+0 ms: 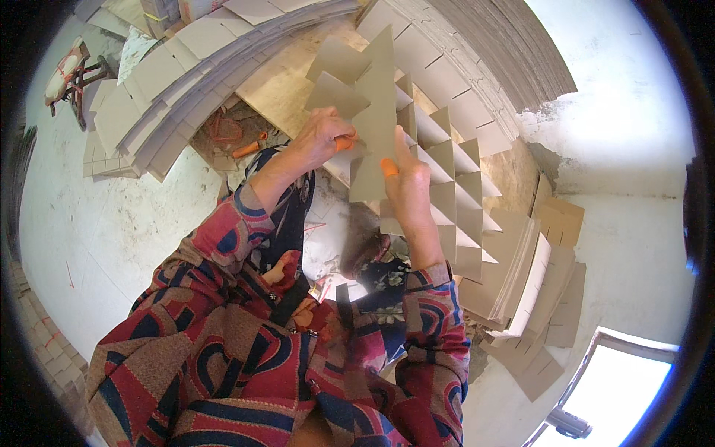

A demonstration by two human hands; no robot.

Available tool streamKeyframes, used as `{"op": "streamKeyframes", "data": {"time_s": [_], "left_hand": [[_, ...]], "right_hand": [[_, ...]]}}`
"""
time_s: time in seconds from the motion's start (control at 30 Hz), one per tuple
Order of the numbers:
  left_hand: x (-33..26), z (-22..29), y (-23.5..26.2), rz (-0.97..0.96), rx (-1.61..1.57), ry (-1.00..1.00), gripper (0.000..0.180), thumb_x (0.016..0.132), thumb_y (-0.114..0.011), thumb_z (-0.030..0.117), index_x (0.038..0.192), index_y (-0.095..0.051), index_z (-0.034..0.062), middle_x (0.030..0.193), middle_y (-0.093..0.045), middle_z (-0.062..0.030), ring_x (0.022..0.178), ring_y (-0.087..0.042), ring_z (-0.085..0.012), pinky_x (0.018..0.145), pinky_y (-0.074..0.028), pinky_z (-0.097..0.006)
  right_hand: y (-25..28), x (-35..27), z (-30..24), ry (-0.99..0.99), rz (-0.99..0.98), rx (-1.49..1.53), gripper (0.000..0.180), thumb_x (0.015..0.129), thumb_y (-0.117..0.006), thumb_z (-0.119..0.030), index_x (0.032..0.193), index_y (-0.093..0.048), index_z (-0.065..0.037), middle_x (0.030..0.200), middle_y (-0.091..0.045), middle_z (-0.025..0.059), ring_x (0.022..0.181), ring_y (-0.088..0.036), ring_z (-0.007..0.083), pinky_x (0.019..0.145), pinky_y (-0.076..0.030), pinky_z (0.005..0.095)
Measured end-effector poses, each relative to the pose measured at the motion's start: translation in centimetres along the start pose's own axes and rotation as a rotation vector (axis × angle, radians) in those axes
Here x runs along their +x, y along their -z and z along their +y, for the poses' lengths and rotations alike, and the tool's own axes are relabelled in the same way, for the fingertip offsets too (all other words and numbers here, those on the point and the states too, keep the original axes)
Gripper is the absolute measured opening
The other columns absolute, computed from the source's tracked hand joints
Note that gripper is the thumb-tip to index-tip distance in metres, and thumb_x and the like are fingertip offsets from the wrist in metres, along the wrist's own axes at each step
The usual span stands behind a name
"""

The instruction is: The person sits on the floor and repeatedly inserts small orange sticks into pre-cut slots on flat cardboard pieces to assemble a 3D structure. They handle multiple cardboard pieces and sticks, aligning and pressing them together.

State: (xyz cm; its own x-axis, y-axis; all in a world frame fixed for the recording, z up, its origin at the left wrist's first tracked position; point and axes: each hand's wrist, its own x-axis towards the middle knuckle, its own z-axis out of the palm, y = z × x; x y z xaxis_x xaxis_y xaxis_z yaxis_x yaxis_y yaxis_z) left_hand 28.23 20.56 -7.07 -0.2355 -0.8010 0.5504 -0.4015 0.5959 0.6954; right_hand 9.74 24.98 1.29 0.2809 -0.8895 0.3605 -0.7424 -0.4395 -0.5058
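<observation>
both hands grip the slotted cardboard strip (376,112), the left hand (322,136) pinching its left edge and the right hand (407,179) pressed flat just below, its long axis standing upright over the cardboard divider grid (454,179) to the right.

Left grip (322,135), right grip (406,182) closed

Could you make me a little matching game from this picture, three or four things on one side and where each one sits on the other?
Things:
1. slotted cardboard strip
2. cardboard divider grid
3. stack of cardboard strips
4. wooden stool

Places:
A. far upper left, on the floor
B. held in both hands
C. right of the grid, lower right
D. just behind the held strip

Pairs: 1-B, 2-D, 3-C, 4-A
</observation>
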Motion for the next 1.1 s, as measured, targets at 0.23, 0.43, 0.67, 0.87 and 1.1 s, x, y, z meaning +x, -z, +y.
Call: {"op": "streamKeyframes", "data": {"time_s": [0.23,0.43,0.67,0.87,1.1], "left_hand": [[0.3,-0.1,-0.2,-0.012,-0.064,0.015,0.014,0.068,-0.074,0.009,0.081,-0.069,0.0073,0.068,-0.057,-0.0116,0.069,-0.054,-0.0263,0.060,-0.043,-0.038],[0.4,0.2,-0.3,0.007,-0.042,0.000,0.014,0.069,-0.074,0.008,0.082,-0.069,0.0069,0.070,-0.057,-0.0115,0.065,-0.053,-0.0263,0.058,-0.042,-0.038],[0.3,-0.6,-0.5,-0.023,-0.049,-0.005,0.011,0.070,-0.073,0.011,0.079,-0.068,0.0063,0.069,-0.058,-0.0120,0.066,-0.054,-0.0262,0.060,-0.042,-0.037],[0.9,0.0,-0.8,-0.050,-0.055,0.013,0.008,0.069,-0.073,0.009,0.075,-0.068,0.0096,0.069,-0.062,-0.0071,0.072,-0.055,-0.0264,0.066,-0.044,-0.037],[1.6,1.3,0.2,-0.088,0.159,-0.128,0.058,0.060,-0.079,0.013,0.114,-0.058,0.0072,0.093,-0.062,-0.0045,0.090,-0.054,-0.0260,0.086,-0.039,-0.040]], "right_hand": [[-0.6,-1.1,0.2,-0.041,-0.088,-0.018,0.055,0.078,-0.056,0.004,0.131,-0.040,0.009,0.075,-0.057,0.0274,0.066,-0.060,0.0392,0.057,-0.047,0.0439],[-1.0,-1.9,1.0,0.076,-0.081,-0.033,0.060,0.078,-0.056,0.003,0.134,-0.036,0.009,0.075,-0.057,0.0259,0.065,-0.059,0.0386,0.058,-0.048,0.0438],[-1.9,-2.0,1.8,0.026,-0.087,-0.011,0.053,0.080,-0.054,0.005,0.132,-0.043,0.006,0.081,-0.058,0.0262,0.068,-0.059,0.0363,0.059,-0.049,0.0389],[-2.4,-2.5,3.7,0.121,-0.132,-0.061,0.050,0.082,-0.055,0.002,0.130,-0.044,0.006,0.080,-0.058,0.0249,0.067,-0.059,0.0361,0.058,-0.048,0.0398],[0.6,-0.4,4.9,0.021,-0.107,-0.229,0.047,0.082,-0.066,-0.024,0.116,-0.055,0.007,0.090,-0.062,0.0228,0.077,-0.061,0.0386,0.064,-0.051,0.0438]]}}
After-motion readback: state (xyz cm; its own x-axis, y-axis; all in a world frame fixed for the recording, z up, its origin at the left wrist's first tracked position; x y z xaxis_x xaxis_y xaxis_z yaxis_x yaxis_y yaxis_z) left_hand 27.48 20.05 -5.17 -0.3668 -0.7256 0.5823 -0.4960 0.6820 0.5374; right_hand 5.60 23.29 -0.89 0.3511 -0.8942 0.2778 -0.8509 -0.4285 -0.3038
